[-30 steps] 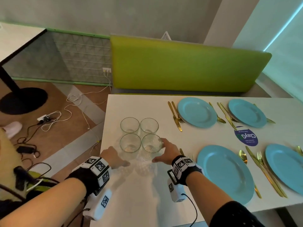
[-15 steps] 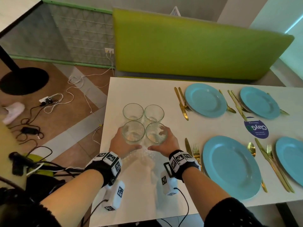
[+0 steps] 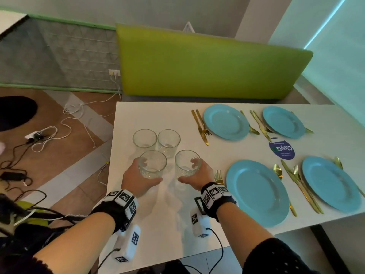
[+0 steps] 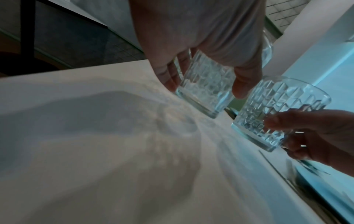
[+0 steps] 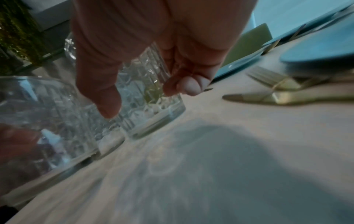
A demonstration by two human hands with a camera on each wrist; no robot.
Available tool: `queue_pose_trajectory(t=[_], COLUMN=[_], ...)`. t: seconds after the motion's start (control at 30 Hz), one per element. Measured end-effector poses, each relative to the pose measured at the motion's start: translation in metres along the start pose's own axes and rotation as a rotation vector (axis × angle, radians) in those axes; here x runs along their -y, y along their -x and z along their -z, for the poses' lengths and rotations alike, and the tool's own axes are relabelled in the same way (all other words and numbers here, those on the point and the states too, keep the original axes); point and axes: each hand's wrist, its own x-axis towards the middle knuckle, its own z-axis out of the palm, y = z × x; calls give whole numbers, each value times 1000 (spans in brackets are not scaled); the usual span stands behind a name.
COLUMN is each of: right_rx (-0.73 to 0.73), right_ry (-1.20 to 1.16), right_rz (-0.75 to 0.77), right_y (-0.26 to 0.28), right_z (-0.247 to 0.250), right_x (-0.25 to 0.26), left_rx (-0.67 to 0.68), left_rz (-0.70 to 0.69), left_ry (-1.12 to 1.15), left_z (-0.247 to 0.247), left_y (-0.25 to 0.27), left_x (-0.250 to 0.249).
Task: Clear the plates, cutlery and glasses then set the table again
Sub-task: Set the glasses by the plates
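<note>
Two glasses gripped: left hand (image 3: 136, 180), right hand (image 3: 197, 177); sticker (image 3: 282, 149) reads "ClayGo".

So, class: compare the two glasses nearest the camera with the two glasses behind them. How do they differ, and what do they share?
The near glasses are each gripped, one by the left hand, one by the right hand; the far glasses stand untouched. The near pair sit apart; the far pair sit almost touching. All four look alike: clear, upright, empty.

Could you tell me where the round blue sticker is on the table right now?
In the head view, the round blue sticker lies flat on the white table, on its right side, in the gap among the four blue plates.
</note>
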Motion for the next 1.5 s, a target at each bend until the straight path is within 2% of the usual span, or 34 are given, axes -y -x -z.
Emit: queue_pose_trajectory(t=[0.2,0.4,0.63,0.77,1.0,1.27,1.5], right_rx=[-108,-200,-331,-369,-447,-448,-416], right_ry=[-10,4,-110,-111,-132,-257,-211], right_rz=[-51,-141,-294,-430,-581,-677,-685], right_y=[-3,-5,-25,-48,-102,-167,-202], right_z=[65,136,230,288,370,396,396], right_x=[-12,-55,-146,-208,-306,-363,-376], left_rx=[98,179,268,283,361,403,423], left_rz=[-150,-256,-351,-353,-337,-276,-218], left_ry=[-31,-35,-62,-51,-66,-141,-226], left_z=[-21,-71,-161,-226,-328,-398,-429], left_y=[3,-1,-15,-29,-44,-66,-78], left_x=[-49,-105,-191,-236,-296,-313,-313])
